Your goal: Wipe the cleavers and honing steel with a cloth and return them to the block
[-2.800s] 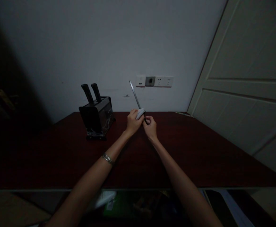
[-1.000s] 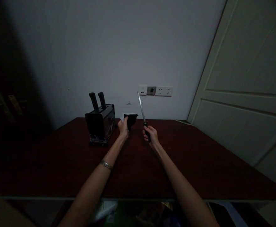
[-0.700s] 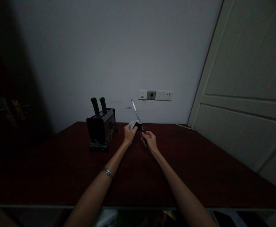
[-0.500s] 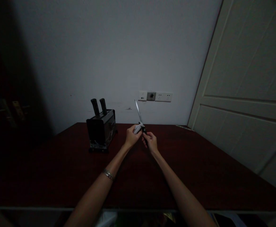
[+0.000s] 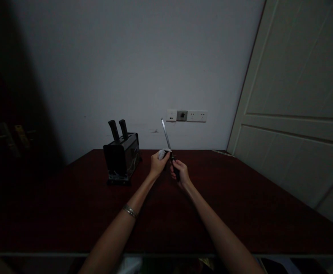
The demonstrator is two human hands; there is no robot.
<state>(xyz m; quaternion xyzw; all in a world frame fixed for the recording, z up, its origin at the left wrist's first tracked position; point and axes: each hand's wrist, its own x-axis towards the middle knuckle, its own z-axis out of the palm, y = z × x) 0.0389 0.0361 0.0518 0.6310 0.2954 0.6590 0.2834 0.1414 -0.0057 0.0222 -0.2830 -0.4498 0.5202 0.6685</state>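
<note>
Metal rod (image 5: 165, 132) tilts up above the table (image 5: 218, 198), black handle (image 5: 177, 174) gripped in the right hand (image 5: 182, 171), as the left hand (image 5: 156, 163) pinches a cloth (image 5: 161, 154), held apart a second ago, at the rod's base, seemingly joining both hands' work.

Knife blk (image 5: 121, 161) on tbl (image 5: 226, 194), L of L hand (image 5: 157, 164); sockets (image 5: 196, 116) on wall (image 5: 126, 68) behind.

On the left forearm (image 5: 112, 234), above the wrist, we identify one silver-toned band (image 5: 130, 211), apparently segmented; its finer detail is too small to resolve. We record the right forearm (image 5: 214, 227), left hand (image 5: 156, 165) and right hand (image 5: 183, 174) as bare.
</note>
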